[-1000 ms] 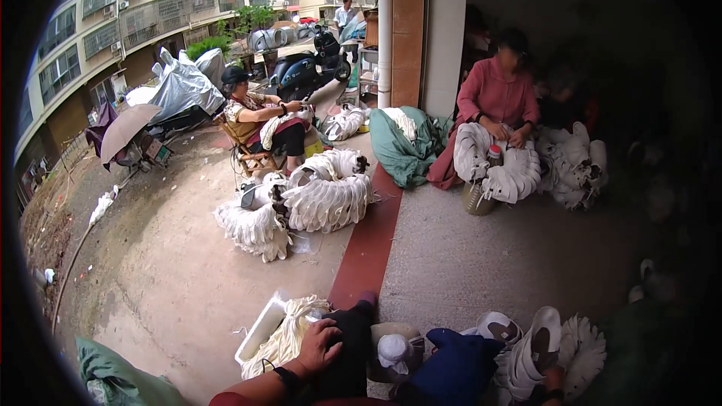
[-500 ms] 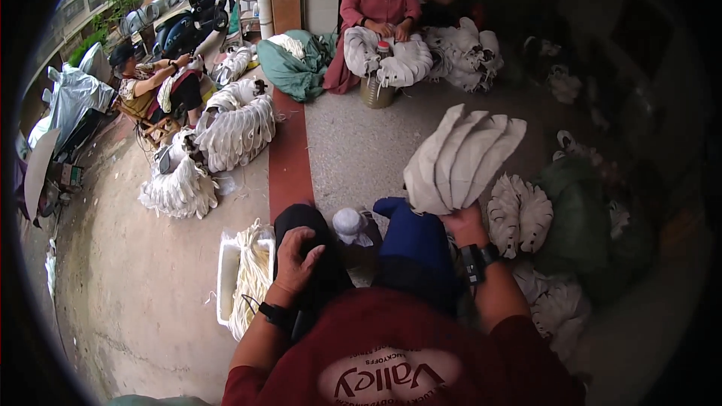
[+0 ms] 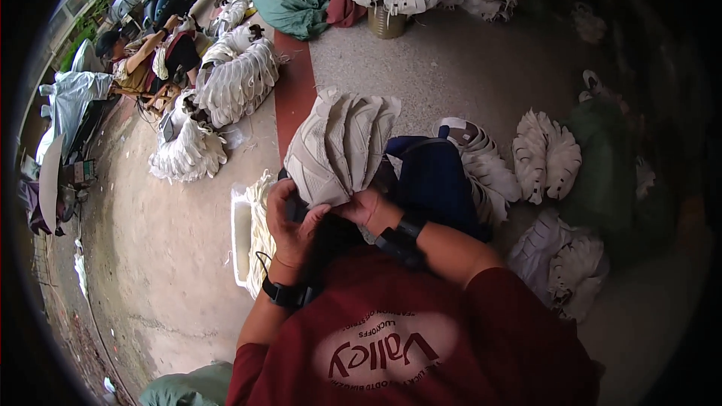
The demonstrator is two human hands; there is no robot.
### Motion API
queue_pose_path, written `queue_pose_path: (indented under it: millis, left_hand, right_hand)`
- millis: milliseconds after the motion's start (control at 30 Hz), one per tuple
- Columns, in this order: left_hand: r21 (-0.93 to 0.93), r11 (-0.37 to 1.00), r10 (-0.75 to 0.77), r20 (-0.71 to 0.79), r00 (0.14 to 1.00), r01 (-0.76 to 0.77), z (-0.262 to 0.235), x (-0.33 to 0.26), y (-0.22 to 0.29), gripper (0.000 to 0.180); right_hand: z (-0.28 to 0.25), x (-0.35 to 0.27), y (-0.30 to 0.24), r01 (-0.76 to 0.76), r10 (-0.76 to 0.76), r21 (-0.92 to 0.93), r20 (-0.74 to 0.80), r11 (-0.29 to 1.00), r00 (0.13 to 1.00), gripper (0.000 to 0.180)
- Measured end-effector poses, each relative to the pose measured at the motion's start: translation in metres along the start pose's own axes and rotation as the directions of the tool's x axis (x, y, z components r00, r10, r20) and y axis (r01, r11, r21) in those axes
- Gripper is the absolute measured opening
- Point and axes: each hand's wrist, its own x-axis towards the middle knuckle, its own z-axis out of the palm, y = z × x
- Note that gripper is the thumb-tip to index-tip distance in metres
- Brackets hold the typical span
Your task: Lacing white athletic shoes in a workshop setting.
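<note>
A fanned stack of off-white shoe uppers stands up over my lap. My left hand grips its lower left corner, thumb in front and fingers along the edge. At the bottom edge my right hand closes on the same stack, its fingers partly hidden behind the fabric. Beside my left wrist is a white box holding a bundle of cream laces. A blue cloth covers my right thigh.
Bundles of white uppers lie to my right and on the left ground. Ahead, a person's hands rest by more uppers on a container. Another person sits at left. A green sack stands ahead.
My right hand has brought the stack of uppers left and closer to me. My left hand has risen from my thigh and taken hold of it. The view has tilted down.
</note>
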Motion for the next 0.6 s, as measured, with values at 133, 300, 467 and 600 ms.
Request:
queue_pose_path:
  millis: [133,300,467,600]
  left_hand:
    - [0.147,0.984,0.087,0.099,0.991,-0.101,0.011,0.024,0.007,0.051]
    - [0.131,0.964,0.137,0.505,0.852,-0.233,0.082,0.04,-0.003,0.041]
    - [0.175,0.973,0.009,0.617,0.787,-0.148,0.107,0.028,-0.023,0.034]
    - [0.053,0.982,0.121,0.556,0.822,-0.181,0.101,0.026,-0.028,0.031]
  right_hand:
    - [-0.024,0.017,0.007,0.005,-0.014,0.106,0.08,0.994,0.997,0.05]
    - [-0.066,-0.013,0.013,0.036,-0.103,-0.227,-0.291,0.973,0.951,0.029]
    - [-0.025,-0.041,0.007,-0.685,-0.005,-0.648,-0.728,0.332,0.685,0.017]
    - [0.044,-0.096,-0.036,-0.073,-0.375,-0.92,0.083,-0.385,0.923,0.025]
